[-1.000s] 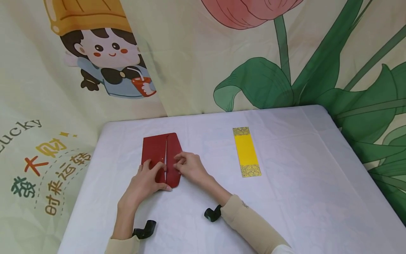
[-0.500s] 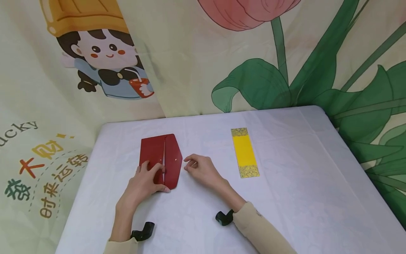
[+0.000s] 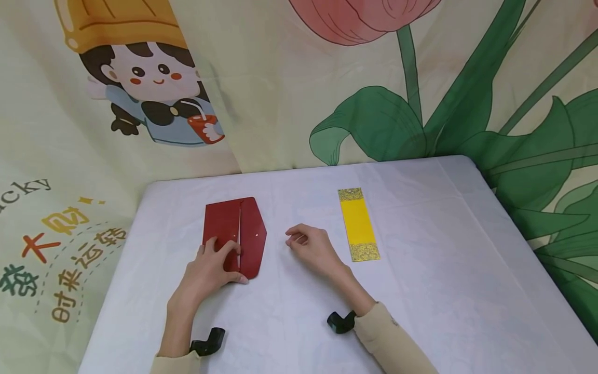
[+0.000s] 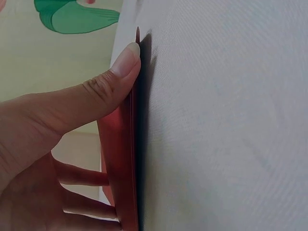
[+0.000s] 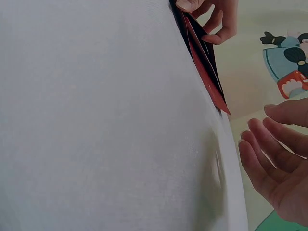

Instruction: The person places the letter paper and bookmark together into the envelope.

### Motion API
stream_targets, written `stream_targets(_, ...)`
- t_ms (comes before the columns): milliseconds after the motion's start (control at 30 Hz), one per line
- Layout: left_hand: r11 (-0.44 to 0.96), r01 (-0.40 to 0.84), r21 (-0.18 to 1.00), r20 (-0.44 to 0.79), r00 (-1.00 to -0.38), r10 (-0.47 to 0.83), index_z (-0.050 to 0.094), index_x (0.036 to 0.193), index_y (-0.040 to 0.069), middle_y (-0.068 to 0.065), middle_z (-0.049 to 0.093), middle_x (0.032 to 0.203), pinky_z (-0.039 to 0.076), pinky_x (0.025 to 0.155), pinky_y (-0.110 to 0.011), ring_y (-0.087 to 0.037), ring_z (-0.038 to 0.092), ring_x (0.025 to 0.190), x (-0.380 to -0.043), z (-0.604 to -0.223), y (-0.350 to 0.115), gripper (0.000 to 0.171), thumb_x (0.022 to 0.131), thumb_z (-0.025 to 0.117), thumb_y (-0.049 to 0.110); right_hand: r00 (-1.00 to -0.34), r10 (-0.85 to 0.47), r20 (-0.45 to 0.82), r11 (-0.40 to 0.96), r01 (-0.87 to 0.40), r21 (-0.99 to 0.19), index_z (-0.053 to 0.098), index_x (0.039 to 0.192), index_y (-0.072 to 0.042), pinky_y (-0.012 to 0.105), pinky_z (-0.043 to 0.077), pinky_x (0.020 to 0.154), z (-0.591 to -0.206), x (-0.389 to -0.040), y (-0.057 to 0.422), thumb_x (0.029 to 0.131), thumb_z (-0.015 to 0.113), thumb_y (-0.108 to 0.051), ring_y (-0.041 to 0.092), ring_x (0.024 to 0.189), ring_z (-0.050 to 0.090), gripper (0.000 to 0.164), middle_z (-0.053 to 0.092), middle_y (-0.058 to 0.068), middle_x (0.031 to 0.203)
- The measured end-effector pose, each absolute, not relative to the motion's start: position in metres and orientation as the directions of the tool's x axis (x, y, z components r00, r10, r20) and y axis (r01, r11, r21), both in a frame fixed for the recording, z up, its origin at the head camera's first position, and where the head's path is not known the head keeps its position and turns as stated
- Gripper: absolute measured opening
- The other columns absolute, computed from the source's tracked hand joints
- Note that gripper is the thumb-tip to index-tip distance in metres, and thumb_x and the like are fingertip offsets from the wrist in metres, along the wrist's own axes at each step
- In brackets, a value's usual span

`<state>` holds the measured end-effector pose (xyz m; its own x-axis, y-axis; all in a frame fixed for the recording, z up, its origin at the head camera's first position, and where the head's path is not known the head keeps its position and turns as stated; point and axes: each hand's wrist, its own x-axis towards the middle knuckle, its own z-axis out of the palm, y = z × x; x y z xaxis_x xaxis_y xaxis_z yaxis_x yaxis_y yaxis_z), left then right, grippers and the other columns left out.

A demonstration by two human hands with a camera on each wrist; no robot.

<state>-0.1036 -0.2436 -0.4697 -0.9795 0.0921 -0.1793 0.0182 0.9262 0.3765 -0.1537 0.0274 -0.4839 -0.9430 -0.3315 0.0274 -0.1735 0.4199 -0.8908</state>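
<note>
A red paper envelope [image 3: 218,218] lies on the white-covered table, its flap [image 3: 253,234] folded out to the right with a narrow gap along the opening. My left hand [image 3: 210,269] holds the envelope's near part, index fingertip at the opening and thumb at the near edge. In the left wrist view the thumb [image 4: 103,89] lies along that edge while the other fingers rest on the red paper. Right of the flap, my right hand [image 3: 314,249] hovers with loosely curled fingers and nothing in them. Farther right lies a yellow strip [image 3: 358,223] with patterned ends.
The white tablecloth [image 3: 434,291] covers the table, whose far edge meets a printed cloth backdrop [image 3: 266,104]. A black wrist-worn device [image 3: 208,343] sits at the left wrist, and another black device [image 3: 341,322] at the right wrist.
My right hand has let go of the envelope's flap and moved right, toward the yellow strip. My left hand stays on the envelope.
</note>
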Motion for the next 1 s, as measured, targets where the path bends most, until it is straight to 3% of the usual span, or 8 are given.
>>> stream_targets(367,0.924,0.018,0.383,-0.176,-0.98,0.091,0.059,0.125,0.021,-0.036,0.035,0.149,0.048,0.088,-0.072,-0.057,0.039,0.129,-0.102,-0.47,-0.243,0.064,0.074,0.091,0.044,-0.966,-0.257,0.02,0.458,-0.14,-0.878,0.074,0.115,-0.006,0.031,0.058,0.082,-0.487,-0.155,0.043,0.096,0.071,-0.014,0.016,0.086,0.066,0.021,0.073,0.002,0.095)
stream_targets(633,0.917,0.01,0.4,-0.177,-0.98,0.088,0.06,0.124,0.021,-0.036,0.034,0.149,0.039,0.098,-0.073,-0.06,0.038,0.128,-0.101,-0.47,-0.243,0.063,0.074,0.092,0.041,-0.974,-0.224,0.038,0.478,-0.144,-0.867,0.075,0.111,-0.006,0.032,0.058,0.081,-0.491,-0.155,0.056,0.095,0.071,-0.012,0.016,0.084,0.067,0.017,0.073,0.001,0.093)
stream_targets(1000,0.916,0.021,0.4,-0.166,-0.982,0.095,0.06,0.125,0.02,-0.036,0.035,0.148,0.039,0.097,-0.073,-0.06,0.038,0.127,-0.102,-0.47,-0.242,0.062,0.075,0.092,0.039,-0.994,-0.112,0.012,0.521,-0.069,-0.851,0.075,0.11,-0.006,0.035,0.058,0.082,-0.492,-0.156,0.079,0.094,0.072,-0.009,0.019,0.085,0.066,0.017,0.073,0.003,0.093)
